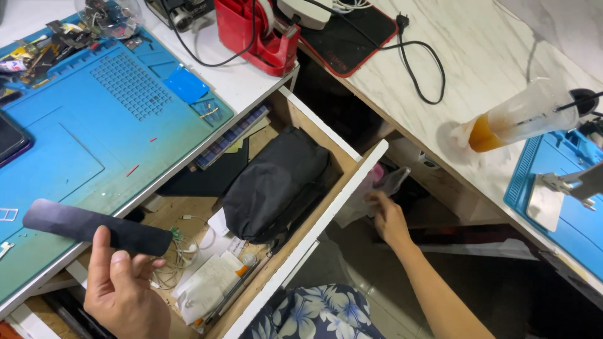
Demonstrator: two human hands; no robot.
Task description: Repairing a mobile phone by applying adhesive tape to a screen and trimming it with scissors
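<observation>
My left hand (122,285) is raised at the lower left, its thumb and fingers pinching a long flat black strip (94,227) that lies across the edge of the blue work mat (94,135). My right hand (388,218) reaches down beside the open wooden drawer (352,182), its fingers touching a clear plastic bag with something pink inside (377,185). Inside the drawer lies a black pouch (276,185), with white cables (185,251) and a white packet (210,285) nearer to me.
A red tape dispenser (257,31) stands at the back of the white desk. A black cable (421,69) loops across the marble counter. A plastic cup with orange liquid (515,119) stands at the right, near a second blue mat (565,201). Small parts (44,47) clutter the mat's far left.
</observation>
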